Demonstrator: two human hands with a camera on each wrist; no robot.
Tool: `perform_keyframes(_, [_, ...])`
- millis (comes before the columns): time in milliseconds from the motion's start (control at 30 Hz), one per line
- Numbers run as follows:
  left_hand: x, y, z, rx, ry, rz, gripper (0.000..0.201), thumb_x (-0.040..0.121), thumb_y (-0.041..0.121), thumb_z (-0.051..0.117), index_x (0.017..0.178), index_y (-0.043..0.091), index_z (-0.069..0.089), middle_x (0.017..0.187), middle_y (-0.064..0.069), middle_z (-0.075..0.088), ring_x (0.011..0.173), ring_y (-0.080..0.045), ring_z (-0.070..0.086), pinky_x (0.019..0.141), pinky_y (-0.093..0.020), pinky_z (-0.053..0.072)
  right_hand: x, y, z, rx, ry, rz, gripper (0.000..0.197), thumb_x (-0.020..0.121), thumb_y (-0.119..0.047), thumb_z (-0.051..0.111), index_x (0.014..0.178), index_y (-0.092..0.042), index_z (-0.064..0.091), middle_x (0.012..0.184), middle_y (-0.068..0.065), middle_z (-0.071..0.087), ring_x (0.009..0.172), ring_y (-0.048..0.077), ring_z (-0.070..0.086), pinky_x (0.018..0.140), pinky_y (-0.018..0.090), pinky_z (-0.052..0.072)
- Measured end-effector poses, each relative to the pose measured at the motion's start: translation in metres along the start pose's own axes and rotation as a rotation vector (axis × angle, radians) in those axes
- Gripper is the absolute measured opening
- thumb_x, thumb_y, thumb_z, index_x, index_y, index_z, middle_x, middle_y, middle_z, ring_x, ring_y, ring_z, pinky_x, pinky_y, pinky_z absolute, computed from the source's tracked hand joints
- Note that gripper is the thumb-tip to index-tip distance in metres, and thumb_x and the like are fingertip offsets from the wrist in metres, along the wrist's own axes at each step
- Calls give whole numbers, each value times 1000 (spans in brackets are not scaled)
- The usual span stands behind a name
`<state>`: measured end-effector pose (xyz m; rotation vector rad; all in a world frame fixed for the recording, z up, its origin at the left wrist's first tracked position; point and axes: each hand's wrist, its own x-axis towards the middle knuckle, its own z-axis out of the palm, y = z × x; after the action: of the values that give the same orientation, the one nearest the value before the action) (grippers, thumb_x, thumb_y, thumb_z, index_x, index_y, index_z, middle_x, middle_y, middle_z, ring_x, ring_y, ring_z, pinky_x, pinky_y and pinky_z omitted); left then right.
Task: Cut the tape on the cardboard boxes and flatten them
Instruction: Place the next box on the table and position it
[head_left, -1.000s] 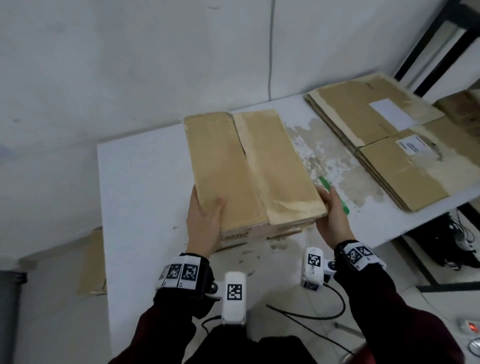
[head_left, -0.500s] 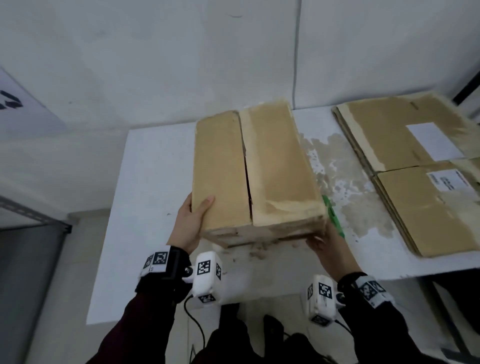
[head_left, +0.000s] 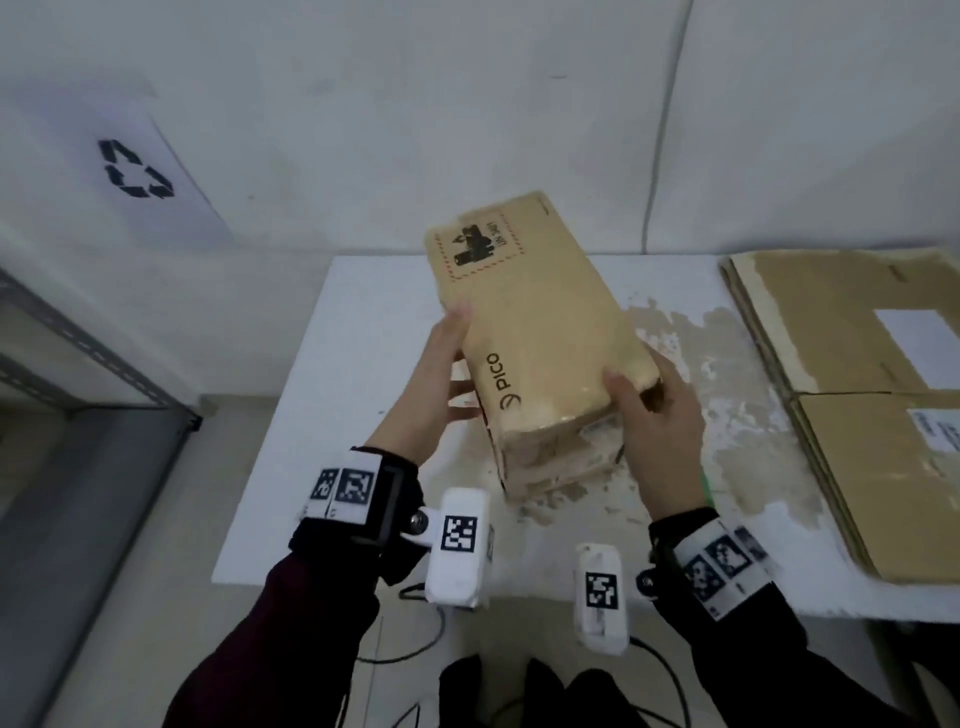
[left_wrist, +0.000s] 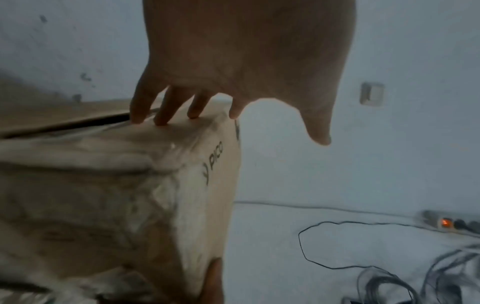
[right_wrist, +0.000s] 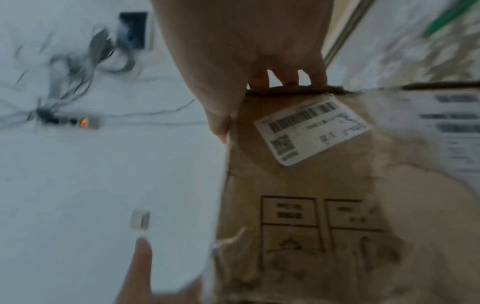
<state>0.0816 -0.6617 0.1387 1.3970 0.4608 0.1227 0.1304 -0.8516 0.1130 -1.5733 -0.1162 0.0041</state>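
Both hands hold one cardboard box (head_left: 540, 332) between them, tipped up on its near end above the white table (head_left: 363, 332). A second ago it lay flat with its split top flaps facing up; now a side panel printed "PICO" faces the head camera, so the box has been rolled and lifted. That suggests the top seam is already dealt with and the person is turning the box to reach tape on another face, or getting ready to collapse it.

The right hand (head_left: 657, 415) grips the near right corner: the thumb lies on the upper panel and the fingers (right_wrist: 288, 79) curl over a cardboard edge, close to a white barcode label (right_wrist: 311, 129) on the face under the palm. The left hand (head_left: 436, 374) is spread against the opposite side, fingers straight and fanned, their tips (left_wrist: 161, 117) pressing a face covered in wrinkled clear tape (left_wrist: 103, 148), thumb held clear of the board. So it braces rather than clamps; the right hand does the holding.

Just beyond the right hand's grip, on the table, a green cutter (right_wrist: 446, 16) shows only as a blurred streak. Further right of the grip, well apart from the box, lies a stack of flattened boxes (head_left: 852, 374), which I take as work already finished. Behind everything, left of the grip, a recycling sign (head_left: 136, 169) hangs on the wall.

Since neither hand holds the cutter, no cutting can start until the box is set down.
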Motion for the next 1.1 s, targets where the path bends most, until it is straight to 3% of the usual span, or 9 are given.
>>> perform_keyframes(133, [-5,-21,-26,75,153,46,58,87,37,64,138,37,35,125,-7,56,108,-20,61,78,-33,56,-16,-5,22,-170,-90,-208,37,88,-32,63,123,-26,57,98,-15,63,85,-9,58,71,6,44])
perform_keyframes(300, [-25,-43,-82,182,234,78,50,92,38,58,139,38,40,125,3,55,108,-10,59,72,-27,55,-28,6,43,-451,-396,-358,67,82,-58,52,142,-35,34,140,-13,41,129,9,37,107,31,31])
perform_keyframes(400, [-32,-57,-111,297,314,71,45,96,39,52,139,35,45,116,2,59,96,-14,61,60,-24,53,-30,14,62,-499,-572,-502,69,86,-47,56,145,-32,26,150,-10,31,137,13,30,113,41,27])
perform_keyframes(533, [-23,-78,-126,306,358,-78,53,95,57,33,134,26,51,127,-6,60,112,-31,58,89,-45,52,-37,28,85,-554,-621,-628,56,87,-30,61,140,-25,43,144,-4,45,129,20,42,105,44,39])
perform_keyframes(633, [-22,-99,-114,130,301,-284,64,95,63,26,129,17,54,103,-8,65,77,-22,62,61,-30,49,-41,47,94,-650,-650,-672,53,83,-16,66,134,-24,52,138,-1,53,126,27,46,102,49,40])
perform_keyframes(700, [-24,-110,-104,163,288,-328,64,96,60,25,131,14,52,113,-8,64,90,-23,62,72,-32,48,-43,61,95,-724,-714,-698,49,81,-10,66,128,-20,57,135,3,55,125,29,48,103,50,40])
perform_keyframes(800, [-29,-109,-97,435,431,-141,58,100,49,24,135,9,46,137,-7,48,128,-25,44,103,-30,30,-49,74,92,-688,-820,-610,40,83,-8,61,122,-14,62,136,7,54,132,25,43,113,43,26])
perform_keyframes(900, [-39,-72,-67,541,603,234,49,99,42,35,134,9,45,136,-7,48,127,-21,42,108,-35,31,-48,66,84,-470,-803,-416,29,86,-13,63,115,-14,66,127,5,61,127,15,47,111,26,25])
perform_keyframes(1100, [-14,-87,-1,1196,137,401,63,93,48,17,142,17,42,152,-9,35,142,-23,27,115,-44,21,-34,64,21,-362,-366,-327,14,92,-13,56,98,-13,69,92,-5,68,88,7,62,80,19,48])
